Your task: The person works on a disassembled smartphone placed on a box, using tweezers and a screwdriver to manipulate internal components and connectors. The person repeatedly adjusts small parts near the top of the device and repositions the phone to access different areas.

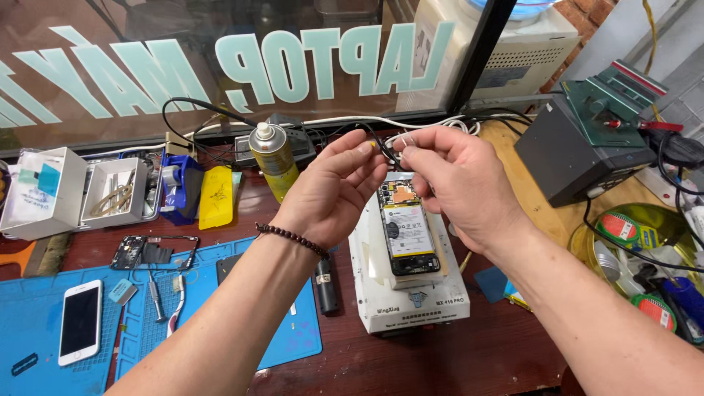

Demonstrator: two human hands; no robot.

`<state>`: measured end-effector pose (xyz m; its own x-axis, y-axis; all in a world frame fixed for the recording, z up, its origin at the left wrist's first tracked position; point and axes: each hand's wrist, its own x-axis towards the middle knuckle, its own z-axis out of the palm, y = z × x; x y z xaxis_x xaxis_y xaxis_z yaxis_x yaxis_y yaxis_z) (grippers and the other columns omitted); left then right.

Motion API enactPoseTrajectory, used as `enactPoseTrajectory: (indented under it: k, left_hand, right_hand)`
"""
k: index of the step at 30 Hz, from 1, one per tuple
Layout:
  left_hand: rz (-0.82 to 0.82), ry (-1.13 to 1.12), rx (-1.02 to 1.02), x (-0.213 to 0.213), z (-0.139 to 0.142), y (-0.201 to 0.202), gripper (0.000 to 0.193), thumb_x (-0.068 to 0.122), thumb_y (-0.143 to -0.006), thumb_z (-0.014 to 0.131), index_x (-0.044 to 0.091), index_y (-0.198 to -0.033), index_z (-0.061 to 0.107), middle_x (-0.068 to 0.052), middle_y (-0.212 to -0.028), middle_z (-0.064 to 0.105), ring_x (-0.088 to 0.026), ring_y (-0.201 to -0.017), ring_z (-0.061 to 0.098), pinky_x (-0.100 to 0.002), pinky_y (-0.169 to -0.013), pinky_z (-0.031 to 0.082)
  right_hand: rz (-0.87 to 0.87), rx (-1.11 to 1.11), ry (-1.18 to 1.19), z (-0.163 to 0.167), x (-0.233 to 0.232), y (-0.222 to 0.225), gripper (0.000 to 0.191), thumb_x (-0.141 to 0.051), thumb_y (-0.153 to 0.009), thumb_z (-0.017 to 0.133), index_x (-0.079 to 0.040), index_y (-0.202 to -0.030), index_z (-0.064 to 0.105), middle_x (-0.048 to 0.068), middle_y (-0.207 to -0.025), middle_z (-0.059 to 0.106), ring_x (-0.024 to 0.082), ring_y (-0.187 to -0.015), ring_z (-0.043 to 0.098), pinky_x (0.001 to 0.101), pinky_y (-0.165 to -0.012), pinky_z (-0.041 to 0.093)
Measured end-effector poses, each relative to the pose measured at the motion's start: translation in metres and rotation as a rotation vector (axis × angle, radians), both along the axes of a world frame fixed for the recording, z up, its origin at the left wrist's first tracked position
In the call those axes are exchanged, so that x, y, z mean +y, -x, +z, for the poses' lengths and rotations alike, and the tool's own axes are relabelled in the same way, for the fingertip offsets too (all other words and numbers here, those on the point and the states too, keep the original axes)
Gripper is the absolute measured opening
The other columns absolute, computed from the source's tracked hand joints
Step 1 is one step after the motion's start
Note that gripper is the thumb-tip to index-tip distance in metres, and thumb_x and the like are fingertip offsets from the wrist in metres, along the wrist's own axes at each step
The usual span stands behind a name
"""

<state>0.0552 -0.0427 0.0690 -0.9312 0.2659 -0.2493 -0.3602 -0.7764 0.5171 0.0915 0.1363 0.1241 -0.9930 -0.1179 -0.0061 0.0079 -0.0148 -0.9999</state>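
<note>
My left hand [334, 192] and my right hand [458, 183] are raised together above a white heating platform [411, 297]. Between their fingertips they pinch a small thin dark part [386, 149]; what it is I cannot tell. A beaded bracelet circles my left wrist. Under the hands an opened phone [407, 229] lies face down on the platform, its battery and circuit board showing.
A yellow spray can [273, 158] stands behind my left hand. A white phone [81, 321], a screwdriver and a phone frame [154, 251] lie on blue mats [44, 308] at the left. A dark station [579, 147], cables and tape rolls [623, 227] crowd the right.
</note>
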Motion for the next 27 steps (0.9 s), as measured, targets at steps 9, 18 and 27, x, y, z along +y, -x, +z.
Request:
enactPoseTrajectory:
  k: [9,18,27]
  left_hand:
    - [0.007,0.076,0.028,0.019,-0.001,-0.006,0.037,0.003,-0.091,0.069,0.003,-0.125,0.057,-0.009,-0.107,0.067,-0.02,-0.093,0.069,-0.033,-0.086,0.061]
    - [-0.047,-0.015,-0.028,0.011,-0.013,0.003,0.025,0.01,-0.094,0.07,0.0,-0.116,0.062,-0.011,-0.108,0.07,-0.02,-0.099,0.07,-0.035,-0.091,0.061]
    - [-0.033,0.002,-0.162,0.014,-0.021,0.001,0.026,0.007,-0.091,0.068,0.006,-0.117,0.063,-0.009,-0.111,0.07,-0.02,-0.103,0.068,-0.034,-0.092,0.061]
  right_hand:
    - [-0.018,0.38,-0.365,0.0,0.002,0.011,0.014,-0.014,-0.092,0.071,-0.005,-0.102,0.076,-0.001,-0.089,0.074,0.003,-0.077,0.065,0.0208,-0.069,0.056]
    - [-0.099,0.781,-0.739,-0.011,-0.003,0.02,0.007,-0.009,-0.092,0.07,-0.002,-0.091,0.068,0.009,-0.087,0.066,0.022,-0.074,0.067,0.0341,-0.065,0.054]
    - [-0.07,0.85,-0.795,-0.025,-0.009,0.017,0.006,-0.008,-0.094,0.07,-0.004,-0.092,0.067,0.011,-0.093,0.065,0.027,-0.08,0.068,0.0369,-0.067,0.055]
